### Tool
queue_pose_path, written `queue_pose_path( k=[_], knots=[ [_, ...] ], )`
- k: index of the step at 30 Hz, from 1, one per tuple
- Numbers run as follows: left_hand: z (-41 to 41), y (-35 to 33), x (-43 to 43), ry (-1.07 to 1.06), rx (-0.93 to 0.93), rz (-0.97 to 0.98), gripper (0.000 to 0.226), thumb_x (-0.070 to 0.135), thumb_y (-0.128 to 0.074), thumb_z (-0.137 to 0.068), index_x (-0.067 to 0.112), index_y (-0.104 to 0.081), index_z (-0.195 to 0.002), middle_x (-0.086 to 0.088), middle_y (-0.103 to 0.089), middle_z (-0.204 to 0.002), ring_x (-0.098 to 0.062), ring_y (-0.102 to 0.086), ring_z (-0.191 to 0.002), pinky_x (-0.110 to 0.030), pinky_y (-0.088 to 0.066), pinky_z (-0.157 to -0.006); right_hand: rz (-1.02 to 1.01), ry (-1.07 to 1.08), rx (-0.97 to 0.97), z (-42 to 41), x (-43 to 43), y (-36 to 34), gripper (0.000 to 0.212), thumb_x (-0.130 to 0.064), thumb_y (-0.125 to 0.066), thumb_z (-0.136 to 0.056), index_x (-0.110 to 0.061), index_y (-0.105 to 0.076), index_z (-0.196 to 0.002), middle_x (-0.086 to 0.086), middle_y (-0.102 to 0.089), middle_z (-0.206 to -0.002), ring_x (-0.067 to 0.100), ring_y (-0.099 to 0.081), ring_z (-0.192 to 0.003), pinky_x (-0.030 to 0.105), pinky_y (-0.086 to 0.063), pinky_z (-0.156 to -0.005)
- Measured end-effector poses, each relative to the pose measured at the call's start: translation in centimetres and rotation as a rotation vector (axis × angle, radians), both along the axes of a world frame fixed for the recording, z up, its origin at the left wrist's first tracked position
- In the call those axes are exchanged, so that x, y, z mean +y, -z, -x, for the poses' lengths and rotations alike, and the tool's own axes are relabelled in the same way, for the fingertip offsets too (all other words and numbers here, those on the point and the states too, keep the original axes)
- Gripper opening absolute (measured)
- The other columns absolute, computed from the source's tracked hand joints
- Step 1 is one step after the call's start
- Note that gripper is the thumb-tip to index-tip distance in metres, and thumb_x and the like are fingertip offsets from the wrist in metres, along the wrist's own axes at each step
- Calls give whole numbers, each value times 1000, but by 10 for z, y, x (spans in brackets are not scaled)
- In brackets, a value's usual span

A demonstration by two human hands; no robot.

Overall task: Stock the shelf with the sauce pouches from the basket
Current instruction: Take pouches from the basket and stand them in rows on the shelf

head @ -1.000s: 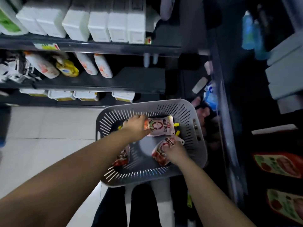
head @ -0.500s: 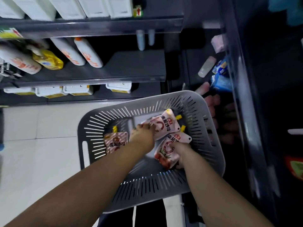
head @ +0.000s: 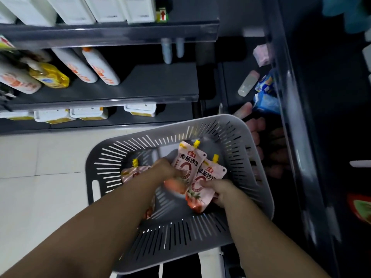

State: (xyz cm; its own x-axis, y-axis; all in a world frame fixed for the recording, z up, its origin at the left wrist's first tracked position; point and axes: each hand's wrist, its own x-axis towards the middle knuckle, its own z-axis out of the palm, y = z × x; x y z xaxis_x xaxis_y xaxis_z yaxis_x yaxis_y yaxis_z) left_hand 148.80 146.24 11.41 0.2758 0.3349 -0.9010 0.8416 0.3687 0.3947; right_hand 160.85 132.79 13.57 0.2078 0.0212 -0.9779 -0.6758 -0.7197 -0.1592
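Two sauce pouches are lying side by side on the floor of the grey basket (head: 202, 125), overlapping along one edge. Their long axes are running away from the person and a little to the right. The yellow spouts are pointing at the far wall and the printed bottoms are pointing back toward the wrists.

The upper pouch (head: 189, 163) is sitting to the left. The left hand (head: 167, 170) is taking it by its lower half, with the fingers (head: 180, 173) curling onto the printed face in what looks like a pinch. The second pouch (head: 204, 184) is tucked just beside it on the right. The right hand (head: 223, 192) is closing its fingers (head: 210, 184) round the lower right edge. Each hand is therefore gripping from the base end, spout leading.

A third pouch (head: 133, 173) is lying well over to the left, partly hidden under the left forearm. The left hand is the nearer one to it.

The middle shelf (head: 152, 83) is lying beyond the basket, up and to the left. A bare dark stretch is showing to the right of the white bottles (head: 100, 67). The lift will probably have to go forward and leftward over the basket's far rim, and the left hand is closer to that gap.
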Motion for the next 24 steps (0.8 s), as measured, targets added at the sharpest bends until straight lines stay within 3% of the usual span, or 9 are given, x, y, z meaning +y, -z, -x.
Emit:
queue_pose_path(
  k=[3, 8, 10, 12, 14, 16, 20, 22, 24],
  knots=[
    [0, -5, -1, -21, -1, -25, 62, 12, -85, -72, 8, -54, -125, -6, -71, -109, -20, -68, -85, -26, -54, -67, -17, -29, -34, 3, 1, 2, 10, 9, -68, -86, 1, -66, -90, 26, -66, -123, 39, -64, -114, 51, -51, -97],
    [0, -19, -6, 37, -35, -60, 67, 3, -82, -70, 5, -49, -129, -15, -65, -122, -30, -64, -104, -37, -57, -85, -36, -82, -109, 9, -2, 1, 24, -5, -74, -86, -1, -66, -108, 21, -72, -114, 35, -70, -102, 52, -55, -93],
    [5, -27, -4, 11, -56, -48, 61, -1, -79, -69, 5, -56, -125, -14, -67, -120, -30, -64, -102, -35, -57, -80, -110, -76, -154, 8, -5, -4, 34, -10, -78, -83, 1, -66, -113, 21, -72, -111, 34, -71, -99, 51, -55, -93],
    [14, -41, 1, -53, -79, -3, 45, 2, -77, -71, 6, -64, -114, -12, -71, -115, -27, -66, -95, -31, -53, -76, -209, -67, -180, 5, -8, -16, 35, -15, -78, -83, 1, -67, -113, 20, -75, -106, 32, -73, -93, 48, -58, -88],
    [25, -62, 7, -111, -125, 92, 36, 9, -77, -73, 10, -66, -107, -10, -74, -108, -29, -69, -95, -43, -53, -90, -298, -40, -184, 4, -11, -35, 27, -24, -75, -87, -5, -70, -106, 14, -78, -95, 27, -77, -83, 38, -62, -70],
    [33, -83, 11, -126, -219, 216, 44, 15, -77, -71, 8, -65, -112, -11, -76, -105, -35, -71, -97, -53, -50, -98, -384, 66, -130, 4, -16, -54, 29, -32, -72, -86, -9, -71, -104, 12, -79, -93, 27, -77, -83, 35, -61, -62],
    [46, -124, 20, -108, -382, 368, 74, 33, -85, -57, 10, -61, -122, -17, -73, -113, -39, -69, -105, -61, -39, -106, -526, 84, -25, 10, -21, -101, 55, -42, -83, -72, -7, -71, -113, 20, -74, -110, 37, -73, -100, 46, -59, -81],
    [50, -148, 25, -61, -468, 344, 77, 40, -90, -60, 13, -59, -125, -16, -73, -115, -39, -69, -106, -62, -41, -104, -615, 50, -56, 17, -20, -128, 70, -36, -96, -51, -8, -71, -111, 21, -75, -108, 36, -74, -95, 43, -60, -74],
    [52, -175, 29, -63, -532, 261, 75, 38, -94, -57, 15, -62, -120, -16, -74, -111, -40, -71, -100, -61, -46, -99, -692, 52, -135, 24, -15, -159, 66, -26, -94, -50, -8, -70, -109, 20, -76, -105, 34, -75, -89, 40, -61, -71]
  ],
)
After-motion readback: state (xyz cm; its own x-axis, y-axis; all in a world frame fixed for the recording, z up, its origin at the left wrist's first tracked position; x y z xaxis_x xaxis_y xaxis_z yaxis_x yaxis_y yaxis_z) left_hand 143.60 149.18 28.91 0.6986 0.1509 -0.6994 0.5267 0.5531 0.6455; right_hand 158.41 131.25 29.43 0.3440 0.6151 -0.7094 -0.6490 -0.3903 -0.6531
